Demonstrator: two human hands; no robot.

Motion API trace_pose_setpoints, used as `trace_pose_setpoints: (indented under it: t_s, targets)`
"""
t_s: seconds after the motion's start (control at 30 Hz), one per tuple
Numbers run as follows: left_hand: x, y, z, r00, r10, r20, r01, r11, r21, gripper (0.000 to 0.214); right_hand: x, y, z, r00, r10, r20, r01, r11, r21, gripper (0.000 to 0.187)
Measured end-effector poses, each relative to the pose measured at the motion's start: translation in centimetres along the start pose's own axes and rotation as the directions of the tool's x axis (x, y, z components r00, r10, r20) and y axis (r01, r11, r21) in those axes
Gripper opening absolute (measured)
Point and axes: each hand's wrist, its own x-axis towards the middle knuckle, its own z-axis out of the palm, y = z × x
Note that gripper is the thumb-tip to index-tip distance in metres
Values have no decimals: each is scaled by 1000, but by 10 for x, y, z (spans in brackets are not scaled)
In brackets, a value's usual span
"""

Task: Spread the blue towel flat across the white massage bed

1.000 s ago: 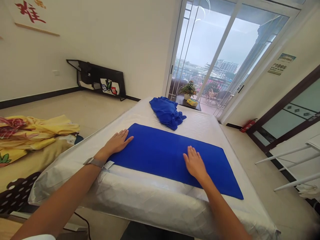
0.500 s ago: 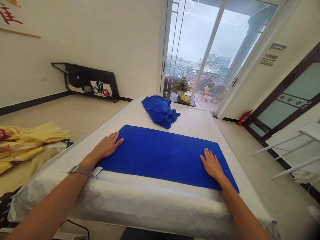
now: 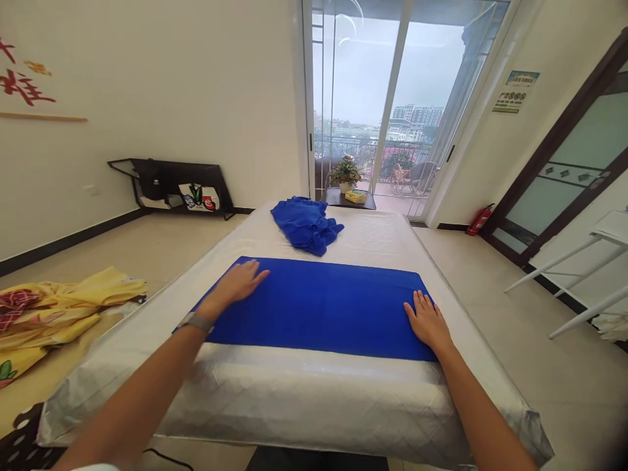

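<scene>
You have before you a plain, deep-blue cloth (image 3: 324, 307), spread flat and nearly smooth as a wide rectangle. It lies lengthwise from left to right across the near end of the pale, covered surface (image 3: 377, 239), its near side close to the edge.

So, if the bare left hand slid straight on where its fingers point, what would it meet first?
Likely the crumpled blue cloth heap, beyond the flat blue fabric rectangle under the left hand; depth is hard to judge.
</scene>
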Motion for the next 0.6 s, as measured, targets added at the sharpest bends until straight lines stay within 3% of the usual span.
trace_pose_setpoints:
  t_s: [0.1,0.17,0.23,0.3,0.37,0.43,0.5,0.6]
  targets:
    - [25,86,5,978,207,41,-201,974,-106,77,-1,1,0,1000,3,1,-3,1000,-3,74]
    - [41,136,15,948,318,-1,-314,938,-149,76,-1,1,1,1000,5,2,-5,1000,-5,74]
    - [54,170,25,932,361,-30,-360,916,-174,74,0,1,2,1000,8,-5,-8,1000,-6,74]
    - [64,185,35,936,352,-28,-351,916,-194,71,1,2,4,1000,8,-19,-9,1000,-5,74]
    - [70,181,42,949,315,-4,-308,928,-208,69,1,4,6,999,6,-32,-6,1000,-4,75]
    - [73,161,46,961,276,22,-265,941,-211,69,1,5,7,999,2,-36,-2,1000,-7,75]
    - [72,128,46,971,233,47,-220,955,-198,70,1,6,8,999,-1,-34,0,1000,-19,75]
    - [65,61,43,989,125,76,-112,982,-154,71,2,7,10,999,-4,-32,3,999,-32,77]
